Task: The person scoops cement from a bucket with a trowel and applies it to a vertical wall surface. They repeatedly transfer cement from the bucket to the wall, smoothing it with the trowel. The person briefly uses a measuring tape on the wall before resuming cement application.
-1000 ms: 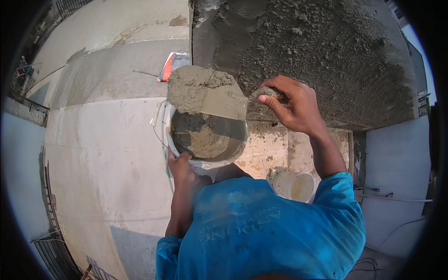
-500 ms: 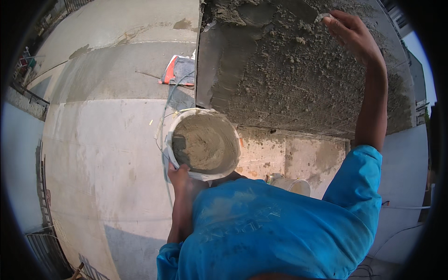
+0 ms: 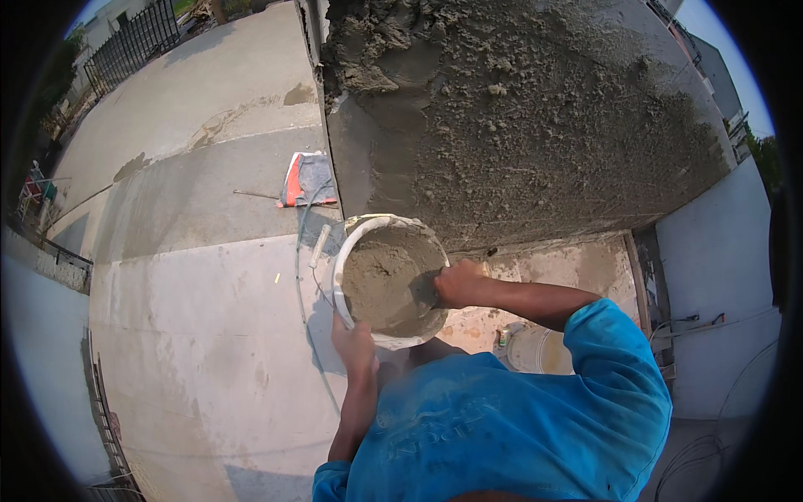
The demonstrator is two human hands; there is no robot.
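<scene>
A white-rimmed bucket [image 3: 338, 280] is in front of the person's torso, with grey wet mortar [image 3: 376, 280] inside. The left hand [image 3: 355, 345] grips its lower-left rim, fingers closed on the edge. The right hand [image 3: 460, 284] is at the right rim, fingers curled together round the handle of a trowel [image 3: 424, 291], whose dark blade is in the mortar and partly hidden.

Just beyond rises a wall [image 3: 544, 125] coated in rough, dark mortar, smoother near its left edge, with a thick lump at upper left. To the left spreads pale, stained concrete paving [image 3: 184, 335], bearing a red-and-grey bag [image 3: 308, 180] and a thin hose [image 3: 301, 276]. A second bucket [image 3: 535, 350] is right of the torso; a dark gate [image 3: 134, 50] stands far off.

Half a second ago the right hand was raised against the upper wall; now it is down at the bucket, while the left keeps its rim hold.
</scene>
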